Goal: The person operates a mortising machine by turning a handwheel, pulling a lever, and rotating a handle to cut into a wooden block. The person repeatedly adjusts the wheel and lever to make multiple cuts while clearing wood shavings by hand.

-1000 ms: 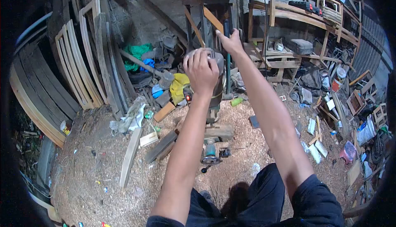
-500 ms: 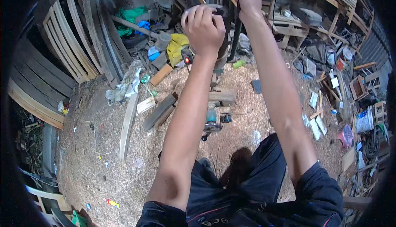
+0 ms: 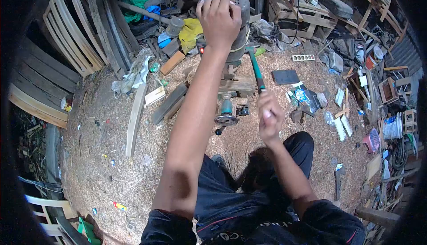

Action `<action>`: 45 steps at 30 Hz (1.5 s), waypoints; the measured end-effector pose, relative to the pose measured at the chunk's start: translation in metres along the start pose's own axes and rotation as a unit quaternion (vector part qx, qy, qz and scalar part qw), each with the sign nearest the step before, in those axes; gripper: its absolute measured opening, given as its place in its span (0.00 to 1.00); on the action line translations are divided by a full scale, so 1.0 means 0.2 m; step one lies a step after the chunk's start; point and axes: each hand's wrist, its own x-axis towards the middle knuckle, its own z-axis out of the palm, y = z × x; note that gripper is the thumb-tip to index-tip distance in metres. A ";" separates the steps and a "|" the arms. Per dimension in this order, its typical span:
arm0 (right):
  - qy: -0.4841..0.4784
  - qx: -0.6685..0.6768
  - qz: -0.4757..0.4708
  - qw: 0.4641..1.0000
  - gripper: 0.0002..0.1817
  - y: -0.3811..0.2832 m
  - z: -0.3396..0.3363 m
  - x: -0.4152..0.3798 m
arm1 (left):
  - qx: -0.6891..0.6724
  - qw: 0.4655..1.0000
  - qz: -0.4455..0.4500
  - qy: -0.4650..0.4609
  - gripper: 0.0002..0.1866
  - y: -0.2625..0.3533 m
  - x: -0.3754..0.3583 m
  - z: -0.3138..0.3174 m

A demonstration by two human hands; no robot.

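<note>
My left hand lies over the rounded top of a grey, vented motor housing, with its fingers curled across it. The housing belongs to an upright machine that looks like a drill press. My right hand is wrapped round the lower end of a green lever at the machine's right side. Below the motor, a wooden block sits in the machine. Nearer me are its metal handwheel and a black-knobbed crank. My left hand and forearm hide part of the machine.
Wood shavings cover the floor. Wood pieces and a long curved slat lie to the left. Curved wooden frames lean farther left. A dark flat block and a white power strip lie right; a red light glows by the machine.
My right hand has come down and toward me, swinging the lever from raised to lowered. My left hand stays on the motor housing. The view has shifted slightly.
</note>
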 end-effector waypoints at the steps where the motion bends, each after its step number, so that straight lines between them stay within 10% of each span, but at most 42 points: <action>1: -0.011 -0.014 0.011 1.000 0.17 0.00 -0.03 -0.11 | 0.005 1.000 -0.003 -0.012 0.10 0.00 -0.02 -0.01; 9: -0.053 -0.088 0.039 0.994 0.14 0.05 -0.08 -0.31 | -0.005 0.998 0.003 -0.057 0.13 -0.01 -0.01 -0.03; 17: 0.130 0.010 0.157 0.979 0.29 -0.09 0.19 0.85 | -0.004 0.998 -0.004 -0.066 0.12 0.02 0.12 -0.06; 26: 0.050 -0.041 0.209 0.976 0.31 0.31 0.13 1.58 | 0.000 0.998 -0.005 -0.057 0.13 0.02 0.17 -0.07; 45: -0.067 -0.097 0.075 0.990 0.23 0.15 -0.13 -0.65 | -0.013 0.996 -0.020 -0.084 0.10 0.02 -0.05 -0.06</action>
